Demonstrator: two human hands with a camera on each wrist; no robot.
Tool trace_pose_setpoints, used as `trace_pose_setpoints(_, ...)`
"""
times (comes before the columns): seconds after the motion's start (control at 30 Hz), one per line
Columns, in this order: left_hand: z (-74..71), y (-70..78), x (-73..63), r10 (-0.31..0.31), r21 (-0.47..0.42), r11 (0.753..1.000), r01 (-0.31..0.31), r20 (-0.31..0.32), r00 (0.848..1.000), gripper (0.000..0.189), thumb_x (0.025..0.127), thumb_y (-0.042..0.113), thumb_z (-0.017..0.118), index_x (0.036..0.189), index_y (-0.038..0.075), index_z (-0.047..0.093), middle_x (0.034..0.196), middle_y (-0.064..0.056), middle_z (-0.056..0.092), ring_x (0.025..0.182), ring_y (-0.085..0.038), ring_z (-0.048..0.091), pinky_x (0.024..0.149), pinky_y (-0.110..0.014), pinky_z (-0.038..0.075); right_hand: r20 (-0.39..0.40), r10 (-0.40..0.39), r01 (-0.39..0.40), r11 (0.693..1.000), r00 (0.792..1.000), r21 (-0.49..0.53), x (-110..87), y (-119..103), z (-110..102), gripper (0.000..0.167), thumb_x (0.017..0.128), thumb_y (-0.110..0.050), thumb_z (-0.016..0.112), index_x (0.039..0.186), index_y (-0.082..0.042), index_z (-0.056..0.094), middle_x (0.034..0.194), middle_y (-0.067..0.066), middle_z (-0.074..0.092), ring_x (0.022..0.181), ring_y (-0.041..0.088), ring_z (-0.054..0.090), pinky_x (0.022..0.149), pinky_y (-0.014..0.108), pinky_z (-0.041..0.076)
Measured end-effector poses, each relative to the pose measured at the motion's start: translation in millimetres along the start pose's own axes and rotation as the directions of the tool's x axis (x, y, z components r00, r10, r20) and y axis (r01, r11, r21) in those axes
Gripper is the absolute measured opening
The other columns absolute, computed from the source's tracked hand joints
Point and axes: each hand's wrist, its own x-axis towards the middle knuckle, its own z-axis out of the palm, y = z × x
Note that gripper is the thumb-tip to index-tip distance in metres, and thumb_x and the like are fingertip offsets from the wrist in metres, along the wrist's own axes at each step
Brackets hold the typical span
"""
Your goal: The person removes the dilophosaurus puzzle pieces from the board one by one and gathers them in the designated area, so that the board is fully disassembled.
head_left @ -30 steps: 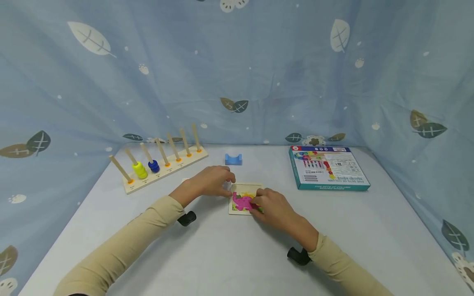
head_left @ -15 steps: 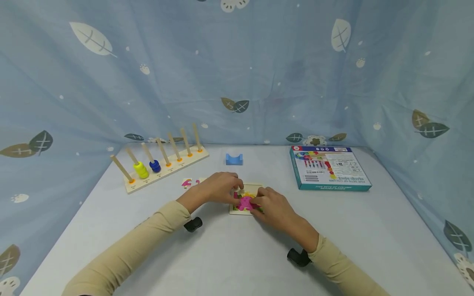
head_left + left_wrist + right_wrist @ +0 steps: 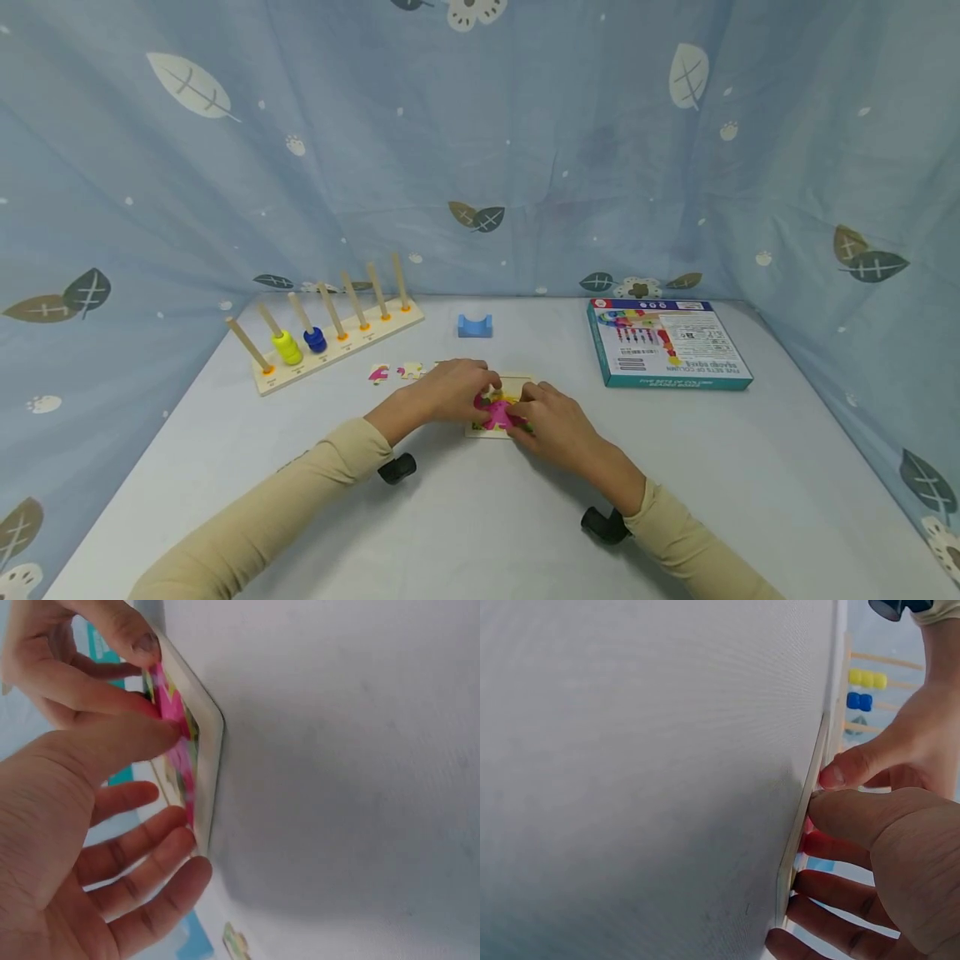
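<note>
A small square wooden puzzle board (image 3: 517, 382) lies flat on the table in front of me, with a pink puzzle piece (image 3: 494, 412) on it. My left hand (image 3: 465, 390) reaches over the board's left side. In the left wrist view its thumb (image 3: 127, 739) presses on the pink piece (image 3: 176, 727), and its straight fingers (image 3: 142, 847) lie along the board's edge (image 3: 214, 742). My right hand (image 3: 540, 412) holds the board's right side. Its thumb (image 3: 855, 817) is against the board's edge (image 3: 802, 825), and its curled fingers rest on top.
Two loose puzzle pieces (image 3: 378, 372) (image 3: 410, 369) lie left of the board. A wooden peg rack (image 3: 330, 337) with yellow and blue beads stands at the back left. A blue block (image 3: 474, 326) sits behind the board. A flat teal box (image 3: 667, 343) lies to the right.
My left hand has moved right, from beside the board onto it, uncovering the two loose pieces. The pink piece is now mostly under both hands. My right hand has stayed put.
</note>
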Motion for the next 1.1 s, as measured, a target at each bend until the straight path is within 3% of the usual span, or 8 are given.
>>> trace_pose_setpoints(0.27, 1.6, 2.1, -1.9, -0.028, -0.037, 0.999, 0.028, 0.012, 1.000, 0.040, 0.084, 0.028, 0.081, 0.118, 0.011, 0.070, 0.091, 0.001, 0.061, 0.077, -0.009, 0.053, 0.067, -0.026, 0.045, 0.006, -0.004, 0.004, 1.000, 1.000, 0.003, -1.5, -0.9, 2.3, 0.028, 0.082, -0.031, 0.084, 0.103, -0.013, 0.080, 0.089, 0.000, 0.058, 0.077, 0.013, 0.046, 0.059, 0.022, 0.042)
trace_pose_setpoints(0.47, -0.3, 1.3, -1.5, -0.042, -0.051, 0.998, 0.042, 0.009, 0.999, 0.033, 0.083, 0.028, 0.082, 0.111, 0.012, 0.073, 0.092, 0.001, 0.059, 0.077, -0.012, 0.051, 0.065, -0.029, 0.044, -0.007, -0.027, 0.027, 0.999, 1.000, -0.029, -0.3, -2.1, 1.5, 0.031, 0.082, -0.030, 0.084, 0.108, -0.012, 0.079, 0.086, -0.001, 0.057, 0.074, 0.013, 0.045, 0.056, 0.022, 0.040)
trace_pose_setpoints(0.8, -2.0, 2.8, -0.9, -0.083, -0.035, 0.996, 0.083, -0.006, 0.997, 0.032, 0.082, 0.030, 0.083, 0.109, 0.016, 0.073, 0.094, 0.002, 0.061, 0.080, -0.011, 0.054, 0.066, -0.030, 0.047, 0.049, -0.012, 0.016, 0.997, 0.999, -0.080, 5.0, -6.6, -3.7, 0.031, 0.083, -0.029, 0.081, 0.109, -0.014, 0.079, 0.089, 0.003, 0.058, 0.076, 0.015, 0.046, 0.058, 0.023, 0.043)
trace_pose_setpoints(1.1, 2.3, 1.1, -3.7, -0.063, -0.056, 0.997, 0.060, -0.045, 0.997, 0.029, 0.083, 0.029, 0.082, 0.108, 0.018, 0.073, 0.091, 0.003, 0.060, 0.075, -0.010, 0.052, 0.062, -0.029, 0.045, 0.045, -0.014, 0.018, 0.996, 0.999, -0.089, 5.1, -7.6, -1.7, 0.030, 0.083, -0.028, 0.081, 0.109, -0.013, 0.079, 0.089, 0.005, 0.057, 0.075, 0.017, 0.046, 0.057, 0.023, 0.043)
